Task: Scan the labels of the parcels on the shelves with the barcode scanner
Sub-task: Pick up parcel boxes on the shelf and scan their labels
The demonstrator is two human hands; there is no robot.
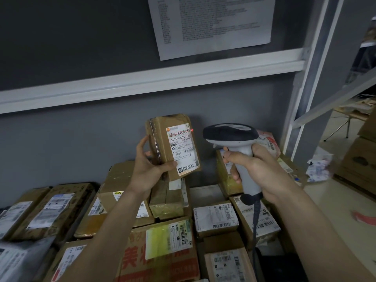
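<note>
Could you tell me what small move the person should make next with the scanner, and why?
Probably swing the barcode scanner slightly left. Its red dot sits at the right edge of the label, just past the top barcode, on the small parcel that the left hand holds upright. The right hand grips the scanner's handle, so a small wrist turn should do.

The wall sheet [209,25] (top cut off) has print blurred beyond reading.
</note>
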